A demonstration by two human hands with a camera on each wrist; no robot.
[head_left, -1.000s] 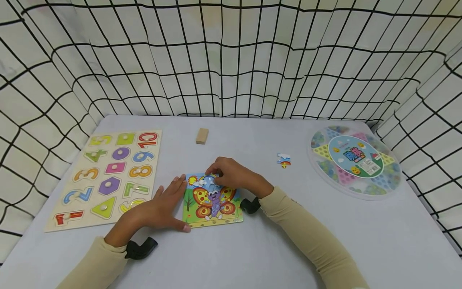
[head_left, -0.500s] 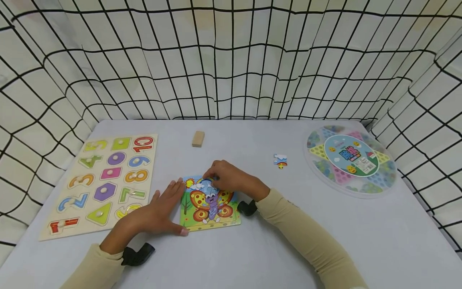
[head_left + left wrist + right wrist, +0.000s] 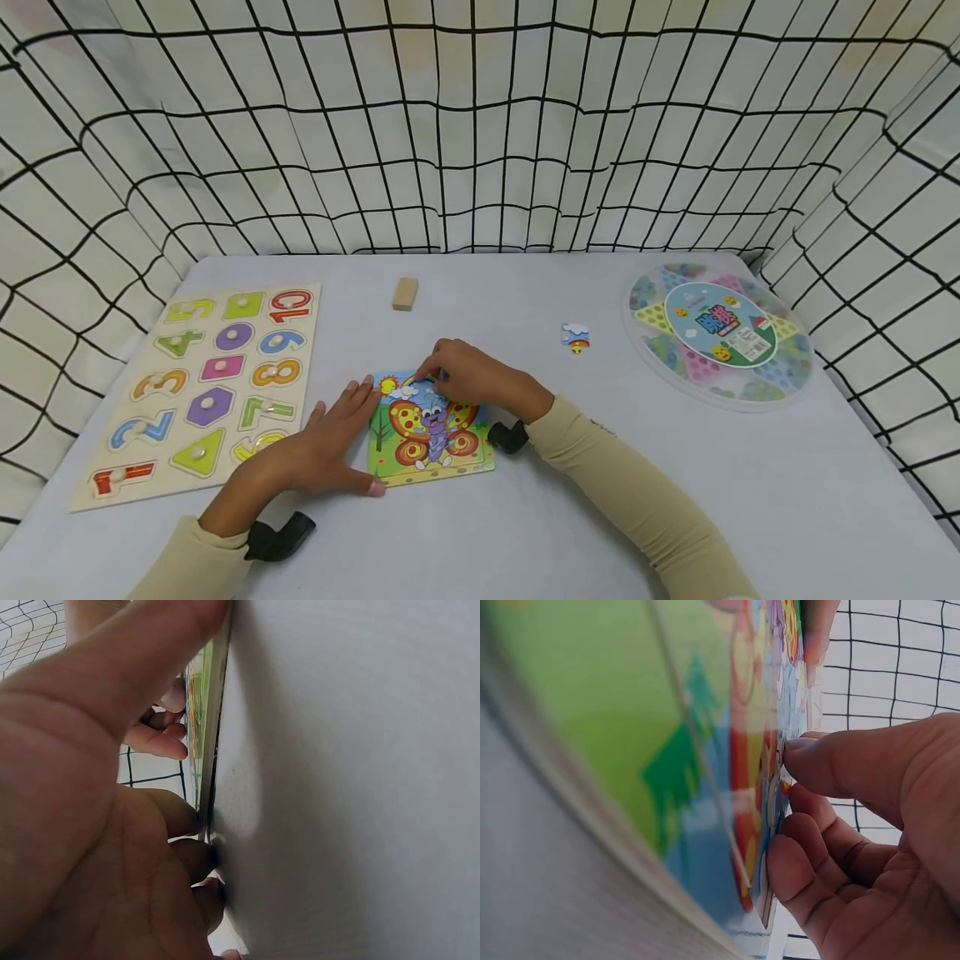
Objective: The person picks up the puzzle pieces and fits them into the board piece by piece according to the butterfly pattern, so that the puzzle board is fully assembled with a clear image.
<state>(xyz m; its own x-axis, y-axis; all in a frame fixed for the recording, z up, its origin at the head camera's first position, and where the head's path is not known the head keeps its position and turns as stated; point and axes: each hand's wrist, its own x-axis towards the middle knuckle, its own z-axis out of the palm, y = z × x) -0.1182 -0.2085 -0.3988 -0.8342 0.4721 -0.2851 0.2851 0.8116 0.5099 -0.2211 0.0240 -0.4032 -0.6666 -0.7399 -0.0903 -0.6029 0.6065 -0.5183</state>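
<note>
A butterfly jigsaw puzzle lies in its flat board in front of the person, a sun and clouds along its top. The left hand rests against the board's left side, fingers stretched along the edge and thumb at the lower left corner. In the left wrist view, its fingertips meet the board's edge. At the top of the picture, the right hand pinches a puzzle piece with curled fingers; the piece is mostly hidden. The right wrist view shows its thumb touching the picture surface.
One loose puzzle piece with a rainbow lies right of the board. A wooden block sits behind it. A number and shape peg board lies left, a round clear game box right. Black netting surrounds the table.
The whole head view has shifted slightly left and down. The right hand stays at the top of the puzzle, its fingers shifting only a little; the left hand keeps its place.
</note>
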